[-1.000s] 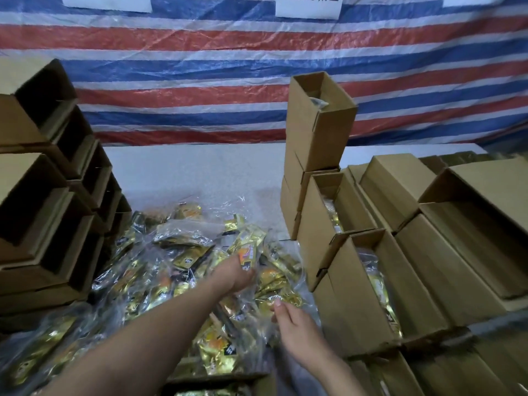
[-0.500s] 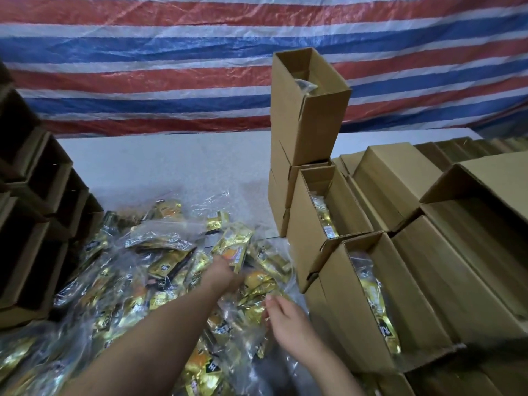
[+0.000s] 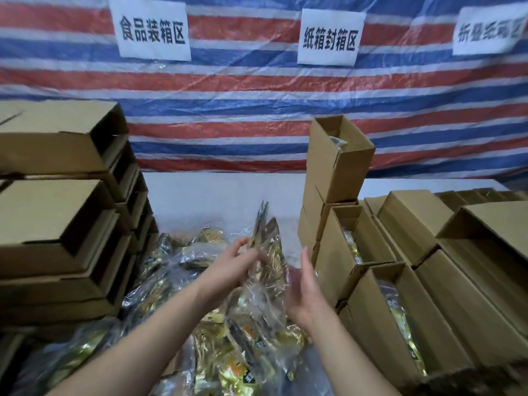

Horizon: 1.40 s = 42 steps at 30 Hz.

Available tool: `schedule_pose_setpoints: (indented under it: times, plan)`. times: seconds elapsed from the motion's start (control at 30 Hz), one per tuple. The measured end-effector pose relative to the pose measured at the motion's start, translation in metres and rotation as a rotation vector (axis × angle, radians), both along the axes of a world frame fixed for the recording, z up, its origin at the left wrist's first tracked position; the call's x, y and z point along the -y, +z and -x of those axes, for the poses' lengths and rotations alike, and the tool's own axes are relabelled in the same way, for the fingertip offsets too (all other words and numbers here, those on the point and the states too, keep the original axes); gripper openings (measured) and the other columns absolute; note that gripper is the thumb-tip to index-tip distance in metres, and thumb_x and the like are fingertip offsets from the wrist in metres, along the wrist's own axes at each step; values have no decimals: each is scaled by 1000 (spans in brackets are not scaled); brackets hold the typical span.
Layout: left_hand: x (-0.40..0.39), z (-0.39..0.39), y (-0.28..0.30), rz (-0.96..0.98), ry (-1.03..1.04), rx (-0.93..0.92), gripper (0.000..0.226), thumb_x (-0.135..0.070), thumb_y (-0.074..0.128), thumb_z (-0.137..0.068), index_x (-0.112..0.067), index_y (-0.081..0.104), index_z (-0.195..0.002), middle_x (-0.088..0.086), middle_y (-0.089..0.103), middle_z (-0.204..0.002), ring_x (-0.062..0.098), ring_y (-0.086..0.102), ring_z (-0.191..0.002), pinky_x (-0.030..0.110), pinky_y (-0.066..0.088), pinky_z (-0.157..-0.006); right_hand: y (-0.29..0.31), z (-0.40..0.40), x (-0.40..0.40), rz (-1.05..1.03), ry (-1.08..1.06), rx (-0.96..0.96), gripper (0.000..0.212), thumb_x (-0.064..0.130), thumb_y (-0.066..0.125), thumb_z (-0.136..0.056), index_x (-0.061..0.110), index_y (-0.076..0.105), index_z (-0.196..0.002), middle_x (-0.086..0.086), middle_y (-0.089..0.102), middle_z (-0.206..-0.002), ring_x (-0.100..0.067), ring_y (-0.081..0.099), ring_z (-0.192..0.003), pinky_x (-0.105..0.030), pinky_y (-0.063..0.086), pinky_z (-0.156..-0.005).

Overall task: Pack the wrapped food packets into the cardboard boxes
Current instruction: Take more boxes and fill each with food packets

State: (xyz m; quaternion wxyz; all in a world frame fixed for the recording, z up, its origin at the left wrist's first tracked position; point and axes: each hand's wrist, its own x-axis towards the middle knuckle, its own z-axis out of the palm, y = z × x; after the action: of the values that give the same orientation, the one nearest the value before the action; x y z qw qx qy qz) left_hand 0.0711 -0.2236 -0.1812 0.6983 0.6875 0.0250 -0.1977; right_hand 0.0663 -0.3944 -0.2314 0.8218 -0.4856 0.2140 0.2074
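Observation:
A clear bag of gold food packets (image 3: 268, 252) is held upright above the heap of wrapped packets (image 3: 228, 352) on the white table. My left hand (image 3: 237, 264) grips the bag's left side. My right hand (image 3: 303, 290) is beside the bag's right side with straight fingers, palm turned toward it. To the right, an open cardboard box (image 3: 428, 318) holds a packet along its inside, and a second open box (image 3: 337, 252) behind it also holds packets.
Stacked open cardboard boxes (image 3: 57, 232) stand at the left. A tall upright box (image 3: 340, 161) tops a stack at centre right. More boxes (image 3: 471, 252) fill the right side. A striped tarp with paper signs (image 3: 154, 28) hangs behind the white table (image 3: 223, 192).
Both hands rose from the heap, the left lifting a bag of packets upright. The right hand left the pile and moved up beside the bag. The view tilted upward.

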Motion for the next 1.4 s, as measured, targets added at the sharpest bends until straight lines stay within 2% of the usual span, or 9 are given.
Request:
schedule_pose_setpoints:
  times: [0.17,0.37,0.53,0.6,0.7,0.87,1.03,1.2,1.4]
  plan:
    - [-10,30,17,-329,100,316,45,-66,60,-85,-44,48,-123,-35,54,-103,-13,59,-94,0,40,-76,46,18,-47,-118,135,182,77,81,46,-83,17,76,-114,-13,71,-119,-27,71,-105,-38,58,-81]
    - [-11,51,17,-919,126,510,90,-74,1,-79,-34,44,-147,11,41,-149,27,33,-139,39,24,-114,66,32,-72,-123,64,209,47,59,65,-75,17,83,-89,-10,75,-106,-22,73,-97,-33,60,-80]
    - [-25,65,24,-636,-27,403,92,-83,7,-83,-30,21,-157,0,14,-166,18,10,-153,43,6,-124,71,43,-66,-171,37,221,45,53,62,-85,15,81,-97,-14,75,-104,-29,74,-91,-39,60,-73]
    - [-35,74,25,-431,13,291,101,-86,25,-80,-24,15,-159,1,23,-164,22,29,-147,47,20,-123,74,46,-61,-211,-16,245,48,53,66,-81,13,77,-105,-15,75,-102,-31,74,-86,-43,60,-72]
    - [-47,91,24,-238,-13,59,88,-74,48,-84,-17,36,-150,6,57,-137,19,65,-113,44,51,-100,77,50,-56,-308,-58,280,44,48,71,-79,11,79,-103,-16,72,-103,-31,72,-90,-47,59,-81]
    - [-44,103,22,208,-87,-199,38,-39,53,-101,-4,63,-113,11,74,-91,23,74,-85,37,60,-85,76,57,-59,-341,-64,291,58,43,73,-80,7,65,-124,-19,71,-110,-36,70,-103,-49,60,-82]
    - [-42,112,16,82,-40,-49,26,-28,52,-103,-7,59,-90,1,66,-66,11,66,-62,24,56,-66,75,63,-58,-111,-16,390,59,40,71,-81,4,59,-126,-16,72,-103,-31,72,-94,-43,60,-70]
    - [-69,129,-15,-384,-103,152,31,-41,50,-101,-18,62,-119,-4,70,-101,6,67,-88,23,55,-82,83,79,-39,235,75,534,68,38,79,-76,17,53,-136,-11,71,-110,-28,72,-93,-41,59,-72]
    - [-104,163,-77,-728,-482,139,53,-57,49,-97,-35,43,-145,-22,44,-135,0,46,-119,20,38,-99,72,112,-15,658,497,664,89,53,81,-58,35,48,-138,6,59,-136,-17,58,-124,-40,46,-105]
